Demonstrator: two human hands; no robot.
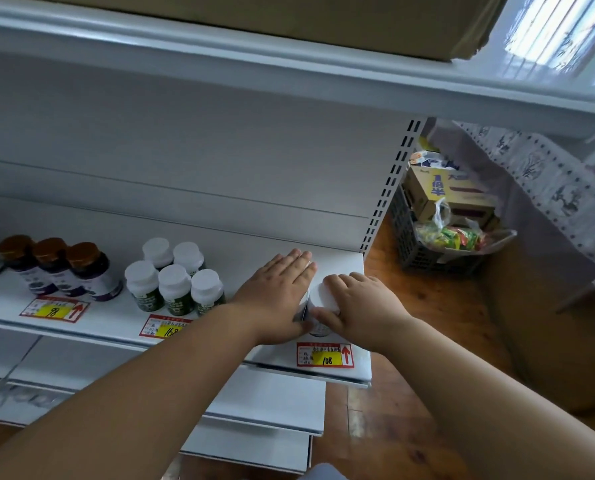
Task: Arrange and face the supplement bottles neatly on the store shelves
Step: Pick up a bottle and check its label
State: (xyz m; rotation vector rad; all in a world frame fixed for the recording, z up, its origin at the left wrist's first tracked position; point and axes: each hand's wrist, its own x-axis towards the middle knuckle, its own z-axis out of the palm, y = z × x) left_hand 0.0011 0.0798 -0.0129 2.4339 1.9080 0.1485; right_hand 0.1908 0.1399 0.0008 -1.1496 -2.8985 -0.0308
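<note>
On the white shelf [91, 327], both my hands are at a group of white-capped bottles [320, 296] near the shelf's right end. My left hand [275, 292] lies flat with straight fingers over the tops of the bottles on the left of that group. My right hand [355, 306] curls over a white cap, thumb against the bottle's side. Most of these bottles are hidden under my hands. Further left stand several white-capped green-label bottles [175, 282] and three dark bottles with brown caps [60, 268].
Red and yellow price tags [325, 355] line the shelf's front edge. Lower white shelves [272, 403] jut out below. Beyond the shelf's right end, on a wooden floor, a grey crate [424, 251] holds cardboard boxes and snack bags. A cardboard box [289, 26] sits overhead.
</note>
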